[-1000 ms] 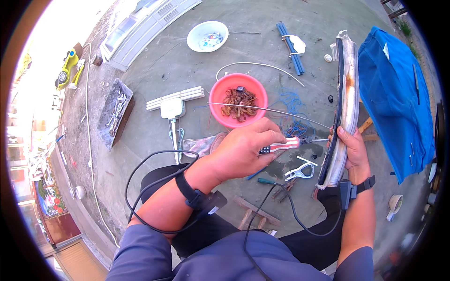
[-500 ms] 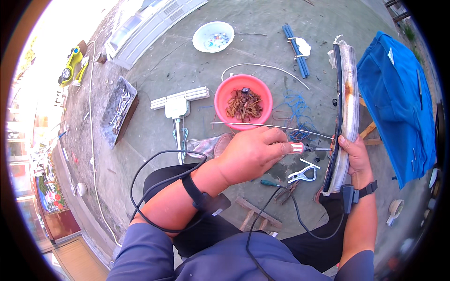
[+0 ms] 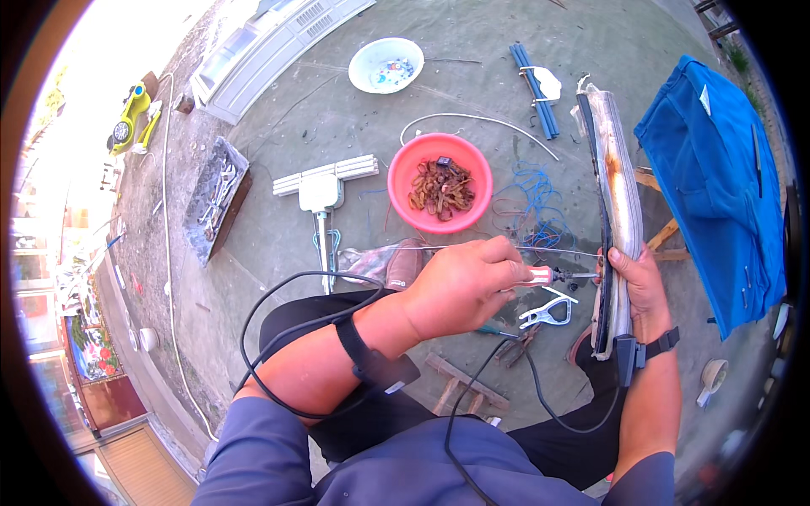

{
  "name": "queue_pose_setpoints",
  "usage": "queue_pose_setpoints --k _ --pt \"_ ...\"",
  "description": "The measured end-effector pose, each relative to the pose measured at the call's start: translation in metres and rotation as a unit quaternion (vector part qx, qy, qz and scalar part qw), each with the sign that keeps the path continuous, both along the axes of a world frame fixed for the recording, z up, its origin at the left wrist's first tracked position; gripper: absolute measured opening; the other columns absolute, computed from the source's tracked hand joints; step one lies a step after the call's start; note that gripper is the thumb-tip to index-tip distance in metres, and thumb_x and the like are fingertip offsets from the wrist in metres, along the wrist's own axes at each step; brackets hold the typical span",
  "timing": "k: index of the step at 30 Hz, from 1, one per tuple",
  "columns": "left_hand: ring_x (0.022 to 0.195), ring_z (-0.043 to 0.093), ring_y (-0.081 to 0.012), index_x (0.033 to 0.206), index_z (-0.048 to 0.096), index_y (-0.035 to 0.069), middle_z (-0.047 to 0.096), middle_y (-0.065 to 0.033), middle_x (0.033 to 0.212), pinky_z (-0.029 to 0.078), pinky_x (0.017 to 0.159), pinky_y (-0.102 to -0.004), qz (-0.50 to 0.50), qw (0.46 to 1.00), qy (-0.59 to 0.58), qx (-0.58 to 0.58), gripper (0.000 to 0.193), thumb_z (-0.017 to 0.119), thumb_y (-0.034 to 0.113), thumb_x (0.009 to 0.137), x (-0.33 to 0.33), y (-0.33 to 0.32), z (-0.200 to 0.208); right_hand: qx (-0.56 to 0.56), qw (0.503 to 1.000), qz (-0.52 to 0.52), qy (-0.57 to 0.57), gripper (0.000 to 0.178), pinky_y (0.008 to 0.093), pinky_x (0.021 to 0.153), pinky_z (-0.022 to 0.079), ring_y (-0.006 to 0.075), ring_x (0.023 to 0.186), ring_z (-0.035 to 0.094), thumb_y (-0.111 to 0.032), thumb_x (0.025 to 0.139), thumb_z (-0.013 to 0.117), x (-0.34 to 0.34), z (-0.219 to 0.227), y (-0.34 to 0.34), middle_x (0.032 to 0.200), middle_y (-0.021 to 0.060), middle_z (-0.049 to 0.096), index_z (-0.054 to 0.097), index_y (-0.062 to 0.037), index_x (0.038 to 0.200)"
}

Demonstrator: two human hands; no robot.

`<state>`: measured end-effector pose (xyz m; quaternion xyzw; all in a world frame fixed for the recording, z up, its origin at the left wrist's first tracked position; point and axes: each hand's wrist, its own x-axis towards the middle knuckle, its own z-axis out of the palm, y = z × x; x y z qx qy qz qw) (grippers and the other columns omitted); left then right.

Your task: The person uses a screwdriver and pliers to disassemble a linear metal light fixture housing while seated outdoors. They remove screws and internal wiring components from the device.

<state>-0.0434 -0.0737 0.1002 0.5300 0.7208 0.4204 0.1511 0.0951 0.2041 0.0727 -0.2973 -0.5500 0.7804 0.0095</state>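
Note:
My left hand is closed round the red-and-white handle of a screwdriver. Its thin metal shaft points right, against the dark edge of a long, layered strip bundle. The screwdriver's tip is hidden there. This bundle is pale, stained brown in the middle and stands nearly upright in the picture. My right hand grips its lower half, thumb over the front. A thin, stiff wire runs left from the bundle's edge and passes behind my left hand.
Beyond my hands sits a pink basin of brown scraps. Near my knees lie a white spring clamp, pliers and a small wooden stool. Blue wire is tangled nearby. A blue cloth cover stands at the right. Black cables cross my lap.
The bundle's upper end has tipped left, while its lower end has dropped slightly. The wire's left end has swung nearer to me. My left hand has shifted slightly right and nearer, still gripping the screwdriver.

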Motion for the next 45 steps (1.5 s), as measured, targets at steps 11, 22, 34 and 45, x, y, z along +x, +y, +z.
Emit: queue_pose_setpoints --k 11,22,34,45 --pt "0.092 0.061 -0.0192 0.110 0.058 0.001 0.061 -0.0088 0.100 0.050 0.081 -0.0326 0.061 0.921 -0.364 -0.128 0.037 0.076 0.009 0.078 -0.007 -0.004 0.013 0.042 0.999 0.024 0.011 0.036 0.0289 0.066 0.055 0.0153 0.072 0.065 -0.013 0.084 0.075 0.001 0.001 -0.004 0.086 0.0059 0.066 0.055 -0.0024 0.112" --pt "0.102 0.059 -0.0186 0.102 0.058 0.002 0.062 -0.0096 0.102 0.047 0.089 -0.0333 0.127 0.974 -0.169 0.077 0.026 0.073 0.001 0.080 -0.010 -0.004 -0.008 0.026 0.998 -0.043 0.046 0.027 0.0301 0.063 0.055 0.0172 0.071 0.065 -0.016 0.086 0.073 -0.002 0.000 0.004 0.084 0.0074 0.066 0.060 -0.0020 0.105" --pt "0.095 0.058 -0.0144 0.110 0.054 0.001 0.060 -0.0075 0.097 0.048 0.084 -0.0319 0.187 0.949 -0.253 0.019 0.026 0.067 0.015 0.092 -0.003 0.004 0.003 0.012 0.999 -0.024 0.030 0.026 0.0295 0.063 0.055 0.0174 0.069 0.065 -0.019 0.087 0.071 -0.001 0.003 0.002 0.079 0.0101 0.066 0.062 -0.0002 0.103" --pt "0.091 0.057 -0.0199 0.110 0.051 0.001 0.058 -0.0117 0.099 0.048 0.080 -0.0338 0.193 0.873 -0.440 -0.091 0.028 0.067 0.013 0.091 -0.013 0.006 0.020 -0.003 0.998 -0.041 0.052 0.030 0.0306 0.065 0.056 0.0168 0.071 0.065 -0.019 0.089 0.069 -0.001 0.001 0.001 0.084 0.0085 0.064 0.058 -0.0009 0.109"
